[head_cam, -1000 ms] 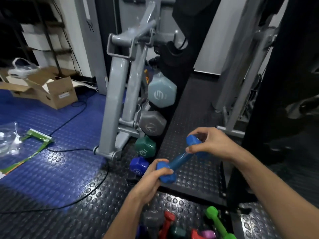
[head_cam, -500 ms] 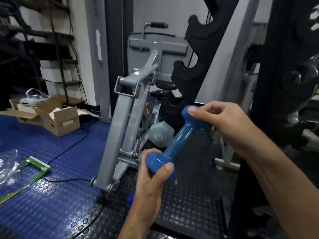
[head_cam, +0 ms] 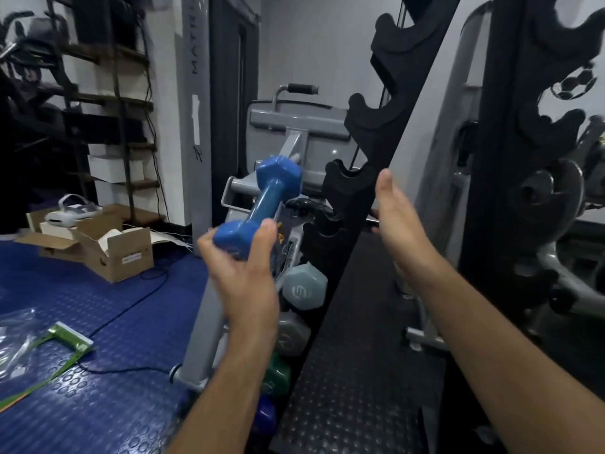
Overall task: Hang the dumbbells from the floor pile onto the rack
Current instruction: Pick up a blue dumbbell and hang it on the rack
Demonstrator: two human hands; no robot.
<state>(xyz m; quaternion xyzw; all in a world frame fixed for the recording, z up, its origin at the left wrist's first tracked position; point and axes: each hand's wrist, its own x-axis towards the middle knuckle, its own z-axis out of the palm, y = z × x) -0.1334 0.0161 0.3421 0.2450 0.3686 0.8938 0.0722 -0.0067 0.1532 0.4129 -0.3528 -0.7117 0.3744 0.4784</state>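
**Blue dumbbell held up beside the rack**

In the middle of the frame the left hand (head_cam: 240, 270) grips the lower head of a blue dumbbell (head_cam: 262, 204), its fingers and thumb curled round that end. The dumbbell tilts up and to the right, its upper head free in the air, just left of the black notched rack (head_cam: 366, 152) that climbs diagonally toward the upper right. The right hand (head_cam: 397, 217) is off the weight, held flat and edge-on right of centre, fingers straight and close together, holding nothing.

Below the raised dumbbell, other dumbbells already sit in the rack's lower notches: a pale grey-blue one (head_cam: 304, 286), a grey one (head_cam: 291, 335), a green one (head_cam: 276, 375) and a dark blue one (head_cam: 265, 417) near the bottom edge. At the left of the frame an open cardboard box (head_cam: 111, 253) stands on the blue studded floor (head_cam: 98, 404).
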